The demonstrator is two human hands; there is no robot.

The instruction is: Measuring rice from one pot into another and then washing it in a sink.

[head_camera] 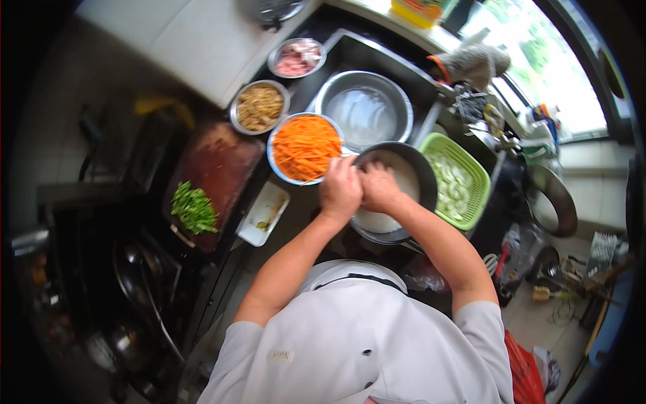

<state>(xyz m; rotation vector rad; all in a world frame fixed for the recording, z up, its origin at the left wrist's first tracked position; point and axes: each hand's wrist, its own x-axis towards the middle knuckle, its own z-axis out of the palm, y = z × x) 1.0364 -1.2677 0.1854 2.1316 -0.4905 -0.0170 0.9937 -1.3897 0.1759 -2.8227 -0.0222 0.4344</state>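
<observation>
A dark grey pot [427,174] stands before me at the sink's near edge, with whitish, cloudy contents [376,222] in it. My left hand [341,189] is curled around the pot's left rim. Inside the pot, my right hand [377,184] reaches down with its fingers spread; the fingertips are blurred and I see nothing held in them. Close beyond my left hand is a blue-rimmed bowl of shredded carrot [305,146]. A metal basin [404,126] of clear water sits in the sink behind the pot. To the right, a green plastic basket [478,177] holds pale green slices.
A metal bowl of brown shreds [260,107] and another of raw meat [298,58] stand at the back left. Chopped greens [193,208] lie on a cutting board [217,156]. A white tray [263,214] lies nearby. Left is a wok [136,275]; the faucet [446,91] rises behind the sink.
</observation>
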